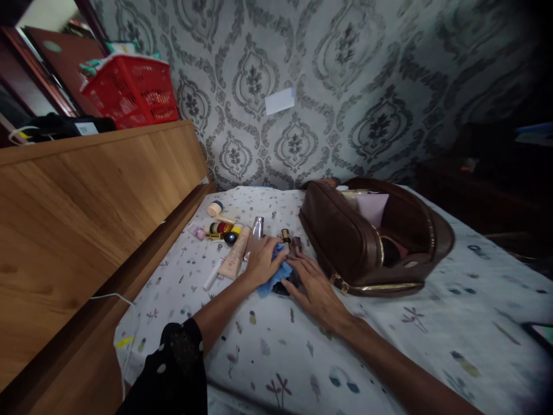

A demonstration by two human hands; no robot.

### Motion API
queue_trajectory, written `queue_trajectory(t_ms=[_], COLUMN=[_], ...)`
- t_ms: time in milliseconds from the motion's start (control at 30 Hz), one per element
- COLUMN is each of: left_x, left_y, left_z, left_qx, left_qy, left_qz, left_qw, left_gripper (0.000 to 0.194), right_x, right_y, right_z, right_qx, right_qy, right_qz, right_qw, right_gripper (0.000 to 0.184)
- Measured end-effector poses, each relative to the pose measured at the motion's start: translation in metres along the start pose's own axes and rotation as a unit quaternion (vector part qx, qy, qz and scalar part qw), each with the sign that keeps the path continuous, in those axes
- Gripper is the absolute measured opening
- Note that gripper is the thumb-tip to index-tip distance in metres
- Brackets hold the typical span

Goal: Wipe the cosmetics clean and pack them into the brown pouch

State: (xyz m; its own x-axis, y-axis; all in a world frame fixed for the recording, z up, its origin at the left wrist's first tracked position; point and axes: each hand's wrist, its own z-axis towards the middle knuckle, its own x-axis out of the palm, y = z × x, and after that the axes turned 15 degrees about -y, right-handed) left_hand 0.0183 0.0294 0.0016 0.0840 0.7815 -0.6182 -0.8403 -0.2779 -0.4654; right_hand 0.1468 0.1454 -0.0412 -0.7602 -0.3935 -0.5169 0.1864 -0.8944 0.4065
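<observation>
My left hand is closed on a crumpled blue cloth in the middle of the bed. Right beside it, my right hand curves its fingers and thumb around a small dark thing, mostly hidden, against the cloth. A black item pokes out under the cloth. Past my fingers lie a black-and-gold tube and a silvery-pink tube. To the left are a beige squeeze tube, a slim pale tube and several small cosmetics, including a dark round-topped bottle.
An unzipped brown leather bag with items inside stands close on the right. The wooden headboard borders the left side, with a red basket on top. A white cable hangs over the bed's left edge. A patterned wall rises behind.
</observation>
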Motion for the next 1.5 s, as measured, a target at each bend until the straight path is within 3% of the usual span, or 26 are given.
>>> queue_trajectory(t_ms=[133, 300, 567, 833, 1000, 1267, 1500], left_x=[-0.002, -0.004, -0.001, 0.001, -0.001, -0.001, -0.003], left_y=[0.001, -0.001, 0.005, 0.019, 0.022, 0.011, -0.009], left_z=[-0.006, -0.006, -0.006, -0.003, -0.002, -0.006, -0.015], left_qx=[0.029, 0.033, -0.002, -0.041, -0.045, 0.029, 0.146], left_qy=[0.054, 0.065, 0.035, -0.004, -0.035, -0.049, -0.006], left_qz=[0.021, 0.043, 0.059, 0.035, 0.019, 0.061, 0.023], left_qw=[0.998, 0.996, 0.998, 0.999, 0.998, 0.997, 0.989], left_gripper=[0.029, 0.028, 0.019, 0.014, 0.013, 0.029, 0.032], right_x=[0.003, -0.001, -0.005, -0.001, -0.006, -0.021, -0.018], right_y=[-0.002, -0.001, 0.012, 0.013, 0.013, 0.021, 0.016], right_z=[-0.002, 0.0, -0.003, -0.005, 0.0, 0.015, 0.015], right_qx=[-0.017, -0.027, -0.041, -0.035, 0.008, 0.134, 0.171], right_qy=[-0.009, -0.019, 0.017, -0.004, -0.031, 0.06, 0.025], right_qz=[-0.002, -0.05, -0.147, -0.094, -0.026, 0.009, 0.048], right_qw=[1.0, 0.998, 0.988, 0.995, 0.999, 0.989, 0.984], right_gripper=[0.036, 0.032, 0.05, 0.021, 0.021, 0.026, 0.029])
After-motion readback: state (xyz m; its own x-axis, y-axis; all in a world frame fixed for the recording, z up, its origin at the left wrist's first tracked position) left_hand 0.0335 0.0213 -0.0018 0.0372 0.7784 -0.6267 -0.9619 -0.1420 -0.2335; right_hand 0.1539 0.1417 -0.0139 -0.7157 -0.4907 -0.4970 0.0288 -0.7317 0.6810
